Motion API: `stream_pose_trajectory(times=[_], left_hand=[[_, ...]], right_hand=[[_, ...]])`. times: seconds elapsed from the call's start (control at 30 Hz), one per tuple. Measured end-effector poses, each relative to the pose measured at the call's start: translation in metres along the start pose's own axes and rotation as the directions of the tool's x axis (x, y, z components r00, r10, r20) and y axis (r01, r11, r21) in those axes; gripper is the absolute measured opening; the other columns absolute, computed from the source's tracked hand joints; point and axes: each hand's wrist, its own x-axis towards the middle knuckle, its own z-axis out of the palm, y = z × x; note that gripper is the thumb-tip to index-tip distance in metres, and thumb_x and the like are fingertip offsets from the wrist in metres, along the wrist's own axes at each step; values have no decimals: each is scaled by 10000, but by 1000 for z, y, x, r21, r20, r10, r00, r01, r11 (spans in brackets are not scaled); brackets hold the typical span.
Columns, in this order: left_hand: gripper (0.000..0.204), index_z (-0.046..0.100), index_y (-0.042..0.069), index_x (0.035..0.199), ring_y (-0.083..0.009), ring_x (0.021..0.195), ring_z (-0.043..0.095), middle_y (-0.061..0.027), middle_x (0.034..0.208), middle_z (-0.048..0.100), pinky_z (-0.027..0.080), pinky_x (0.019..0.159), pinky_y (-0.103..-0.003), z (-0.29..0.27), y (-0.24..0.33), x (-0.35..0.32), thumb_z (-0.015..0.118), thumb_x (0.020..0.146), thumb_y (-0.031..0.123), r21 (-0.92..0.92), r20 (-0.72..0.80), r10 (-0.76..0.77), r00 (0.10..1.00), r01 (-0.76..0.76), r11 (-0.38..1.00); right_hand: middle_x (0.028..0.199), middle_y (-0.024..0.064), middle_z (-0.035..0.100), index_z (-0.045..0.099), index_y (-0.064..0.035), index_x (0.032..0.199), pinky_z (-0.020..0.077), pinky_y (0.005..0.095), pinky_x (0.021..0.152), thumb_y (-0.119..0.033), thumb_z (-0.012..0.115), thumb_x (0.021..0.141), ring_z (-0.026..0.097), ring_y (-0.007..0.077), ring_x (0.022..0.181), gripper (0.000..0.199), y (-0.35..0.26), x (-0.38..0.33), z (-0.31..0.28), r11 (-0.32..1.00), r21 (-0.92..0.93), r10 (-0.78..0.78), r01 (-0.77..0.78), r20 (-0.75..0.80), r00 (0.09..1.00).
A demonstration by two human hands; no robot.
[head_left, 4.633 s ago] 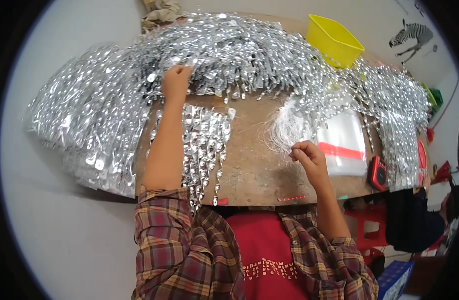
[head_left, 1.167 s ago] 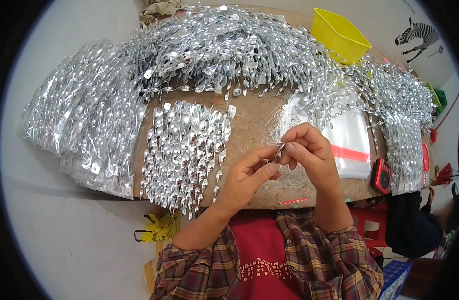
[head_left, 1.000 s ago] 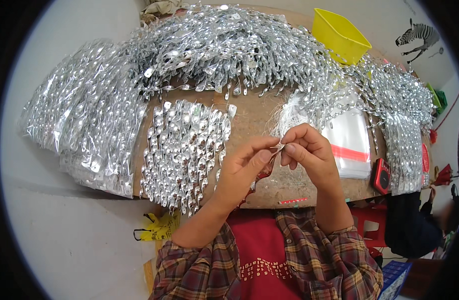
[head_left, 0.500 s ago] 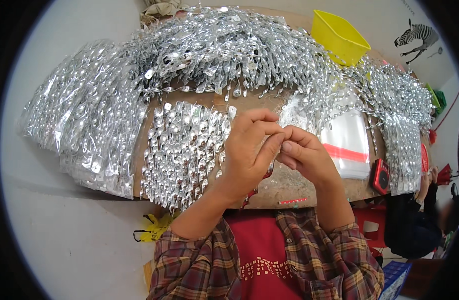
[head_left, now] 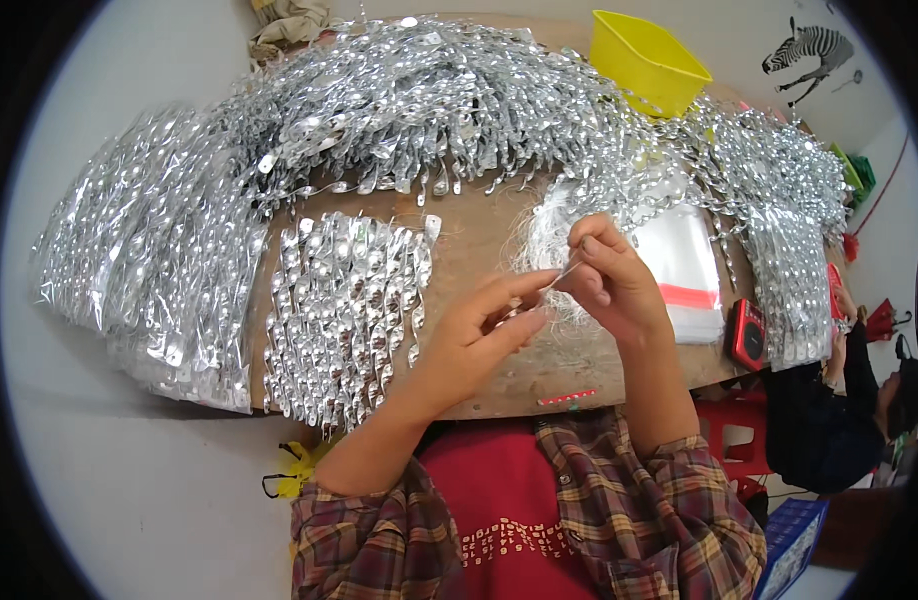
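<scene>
Above the middle of the table my two hands come close together. My right hand (head_left: 616,285) is closed in a pinch on a thin white thread (head_left: 567,272), which runs toward the fingertips of my left hand (head_left: 489,335). The left thumb and index finger close on the thread's other part; whatever else lies inside that hand is hidden. Behind the hands lies a loose bundle of white threads (head_left: 541,235). To the left of my left hand, twisted silver strips (head_left: 341,315) lie side by side in a flat row.
A large heap of silver twisted strips (head_left: 409,100) covers the table's back. Bagged strips (head_left: 159,260) lie at left, more (head_left: 789,280) at right. Clear plastic bags (head_left: 684,260), a red radio (head_left: 748,335) and a yellow bin (head_left: 647,62) stand around. Another person (head_left: 829,430) sits at far right.
My hands have drawn slightly apart and a thread now shows between them. The right hand has risen, and the left has turned with its index finger stretched forward. The view has shifted a little.
</scene>
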Motion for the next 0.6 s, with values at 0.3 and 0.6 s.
stream_pose_trajectory(times=[0.3, 0.6], left_hand=[[402, 489, 67, 1261, -71, 739, 514, -33, 1032, 572, 444, 673, -203, -27, -15, -33, 544, 862, 88, -49, -77, -229, 970, 225, 973], [394, 489, 22, 1239, -72, 734, 517, -55, 1055, 587, 442, 670, -184, -27, -34, -46, 564, 862, 104, -245, -109, -333, 937, 299, 922]], right_hand=[[527, -53, 458, 517, -123, 949, 300, 258, 579, -209, 483, 920, 353, 40, 441, 97, 22, 8, -30, 998, 39, 57, -55, -59, 997], [584, -48, 531, 524, -119, 960, 326, 254, 599, -195, 524, 901, 386, 29, 458, 97, 21, 15, -36, 996, 72, 54, -46, -111, 992]])
